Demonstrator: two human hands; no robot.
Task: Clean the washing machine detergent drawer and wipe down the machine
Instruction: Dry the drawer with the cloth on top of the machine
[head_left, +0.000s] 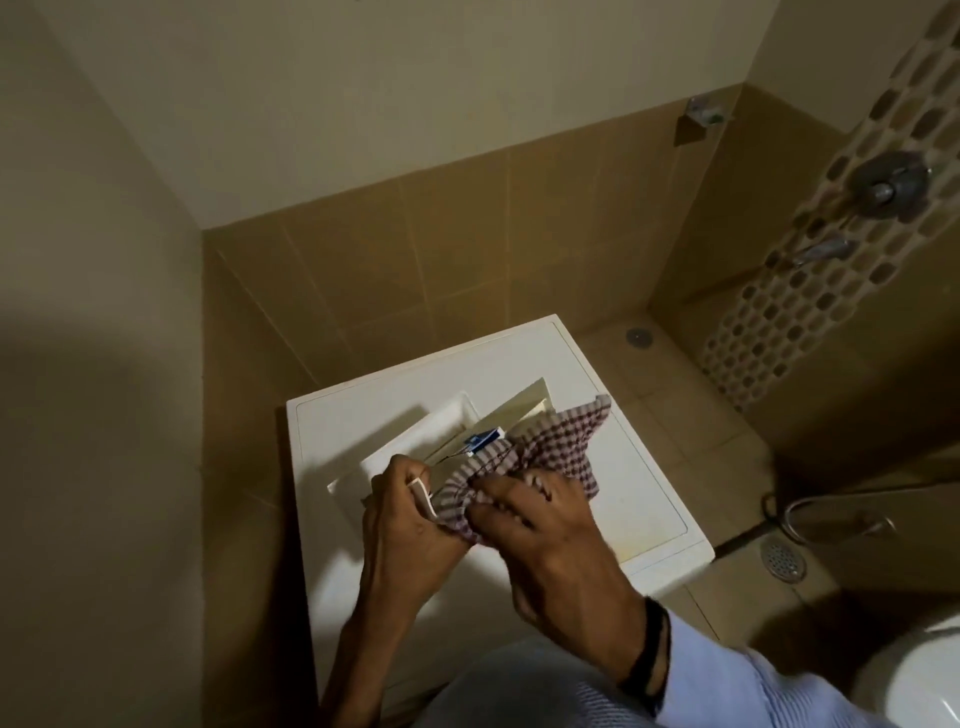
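Head view: detergent drawer (410, 441) lies on the washing machine (649, 483) top, long axis running away rightward. Left hand (400, 514) grips its near end, right hand (540, 525) bunches the checked cloth (550, 441) right on it.

On top of the washing machine (641, 501) we cannot see the near end of the drawer (415, 441), covered by the checked cloth (553, 441), the left hand (400, 519) and the right hand (540, 525), while the machine's front hides behind our arms (363, 644) and a white fixture (917, 673) to its right is cut off.
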